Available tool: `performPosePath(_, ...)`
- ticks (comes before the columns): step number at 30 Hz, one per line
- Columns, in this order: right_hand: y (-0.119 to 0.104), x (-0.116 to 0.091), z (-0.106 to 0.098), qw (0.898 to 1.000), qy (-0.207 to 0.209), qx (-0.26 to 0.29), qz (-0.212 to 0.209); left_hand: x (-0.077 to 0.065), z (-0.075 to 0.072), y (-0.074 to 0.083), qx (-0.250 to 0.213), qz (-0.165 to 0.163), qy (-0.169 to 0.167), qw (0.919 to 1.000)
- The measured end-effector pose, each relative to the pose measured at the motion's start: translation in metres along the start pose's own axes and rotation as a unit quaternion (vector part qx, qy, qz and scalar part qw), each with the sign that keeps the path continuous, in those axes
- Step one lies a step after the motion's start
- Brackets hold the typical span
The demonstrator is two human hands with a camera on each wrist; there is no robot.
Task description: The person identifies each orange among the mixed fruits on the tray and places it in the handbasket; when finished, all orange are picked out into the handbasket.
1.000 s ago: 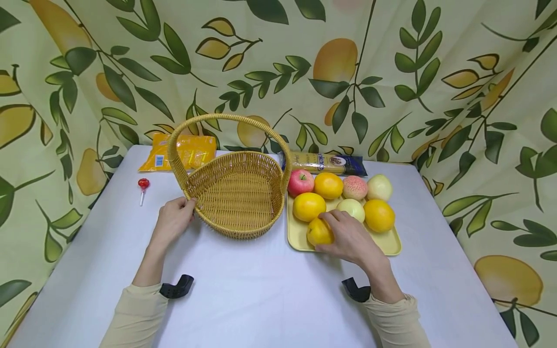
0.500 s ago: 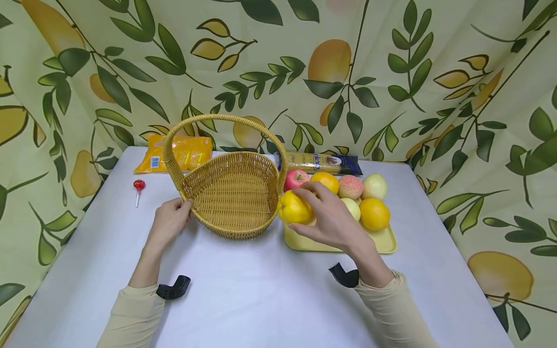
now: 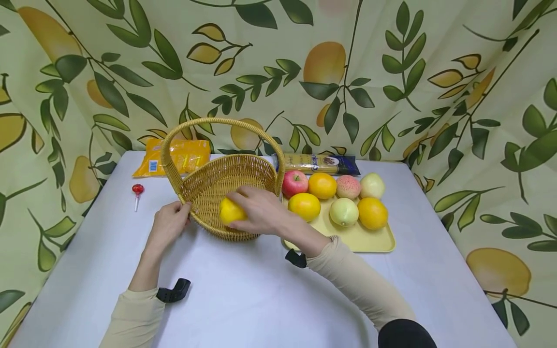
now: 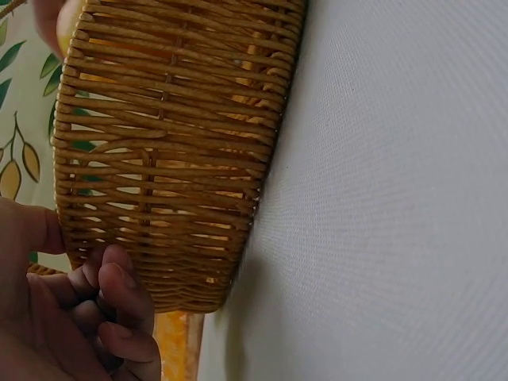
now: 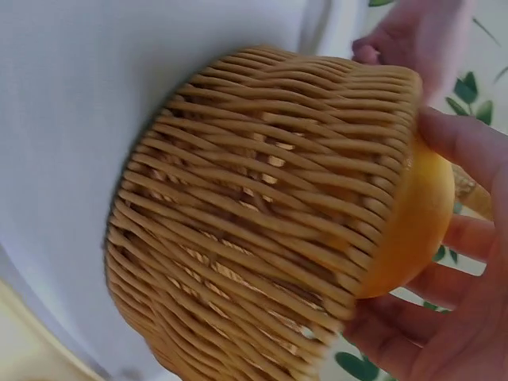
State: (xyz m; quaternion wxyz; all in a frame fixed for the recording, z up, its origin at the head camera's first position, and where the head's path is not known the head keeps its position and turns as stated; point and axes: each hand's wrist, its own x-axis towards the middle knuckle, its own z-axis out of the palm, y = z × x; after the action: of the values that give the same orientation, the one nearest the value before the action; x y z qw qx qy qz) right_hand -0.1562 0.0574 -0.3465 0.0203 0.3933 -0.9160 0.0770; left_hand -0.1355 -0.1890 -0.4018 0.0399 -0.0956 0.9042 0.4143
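Note:
A woven wicker basket (image 3: 235,181) with a tall handle stands on the white table. My right hand (image 3: 254,210) grips a yellow fruit (image 3: 230,211) inside the basket, near its front wall; the right wrist view shows the fruit (image 5: 417,230) just over the basket rim (image 5: 270,214). My left hand (image 3: 170,223) holds the basket's left rim by the handle base, its fingers (image 4: 119,302) curled against the weave (image 4: 175,151). A yellow tray (image 3: 370,237) to the right carries several fruits, among them a red apple (image 3: 295,183) and an orange (image 3: 322,185).
A yellow snack bag (image 3: 178,155) and a pasta packet (image 3: 322,164) lie at the back of the table. A red lollipop (image 3: 138,191) lies at the left. Leaf-patterned cloth walls the table on three sides.
My right hand lifted the yellow fruit off the tray's front corner and carried it left into the basket. The left hand stayed on the basket's rim.

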Motion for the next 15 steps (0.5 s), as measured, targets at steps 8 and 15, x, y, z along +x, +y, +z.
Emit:
performPosePath(8,0.001,0.013,0.021,0.996,-0.081,-0.009,0.031,0.001,0.001,0.0,0.001,-0.003,-0.001,1.0)
performPosePath(15,0.004,0.016,0.024,0.993,-0.109,-0.004,0.036,0.001,0.0,-0.001,-0.001,0.0,0.0,1.0)
